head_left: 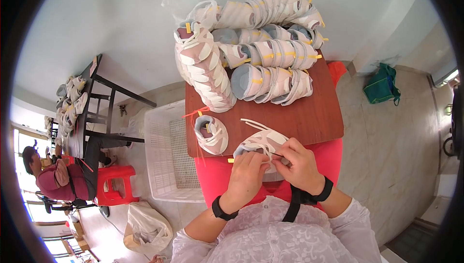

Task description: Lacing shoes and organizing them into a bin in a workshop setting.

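At the table's near edge, in front of my body, is a pale pink and white shoe upper (275, 138) with a grey lining and a yellow tab. My left hand (245, 177) lies along its left side, thumb and fingers pinched on the white shoelace (263, 144). From the right, my right hand (300, 167) also pinches the lace, close to the left fingertips. One lace end trails loose toward the table's middle. The lower part of the upper is hidden behind my hands. Another upper (212, 136), with orange-red string beside it, stands to the left.
Nested rows of similar uppers (278, 54) fill the far half of the brown table (309, 123). A white plastic crate (162, 166) stands left of it. Farther left, a person (60, 181) sits near a red stool (115, 184). A green bag (382, 85) lies on the floor at right.
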`<state>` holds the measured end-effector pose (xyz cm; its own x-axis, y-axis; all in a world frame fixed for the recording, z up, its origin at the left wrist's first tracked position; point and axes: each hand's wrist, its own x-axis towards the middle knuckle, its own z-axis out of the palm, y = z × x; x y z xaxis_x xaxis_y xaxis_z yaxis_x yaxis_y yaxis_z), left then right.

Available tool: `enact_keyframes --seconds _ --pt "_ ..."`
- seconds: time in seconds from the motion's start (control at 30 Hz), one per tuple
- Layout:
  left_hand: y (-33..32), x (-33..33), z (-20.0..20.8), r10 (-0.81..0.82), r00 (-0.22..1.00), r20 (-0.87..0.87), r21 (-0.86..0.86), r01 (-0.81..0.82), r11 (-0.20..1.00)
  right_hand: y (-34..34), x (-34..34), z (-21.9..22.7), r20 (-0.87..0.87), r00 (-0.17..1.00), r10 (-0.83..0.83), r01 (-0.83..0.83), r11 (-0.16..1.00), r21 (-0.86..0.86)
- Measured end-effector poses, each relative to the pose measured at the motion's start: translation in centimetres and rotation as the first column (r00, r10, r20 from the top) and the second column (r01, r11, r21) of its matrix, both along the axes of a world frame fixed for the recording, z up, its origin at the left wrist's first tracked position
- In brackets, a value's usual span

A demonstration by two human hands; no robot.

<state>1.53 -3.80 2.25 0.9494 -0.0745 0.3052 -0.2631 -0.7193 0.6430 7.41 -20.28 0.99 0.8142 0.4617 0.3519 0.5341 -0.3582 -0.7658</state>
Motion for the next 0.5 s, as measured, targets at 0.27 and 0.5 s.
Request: enact_keyframes --seconds 0.27,0.5 --pt "0.6 -0.1 0.1 -0.071 0.997 0.009 0.097 0.070 0.993 -1.3 3.2 2.2 0.165 0.920 0.355 -0.318 0.923 -0.216" --pt "0.4 -0.2 0.5 -0.052 0.998 0.028 0.028 0.051 0.998 -1.3 3.4 2.2 0.206 0.887 0.413 -0.352 0.894 -0.277"
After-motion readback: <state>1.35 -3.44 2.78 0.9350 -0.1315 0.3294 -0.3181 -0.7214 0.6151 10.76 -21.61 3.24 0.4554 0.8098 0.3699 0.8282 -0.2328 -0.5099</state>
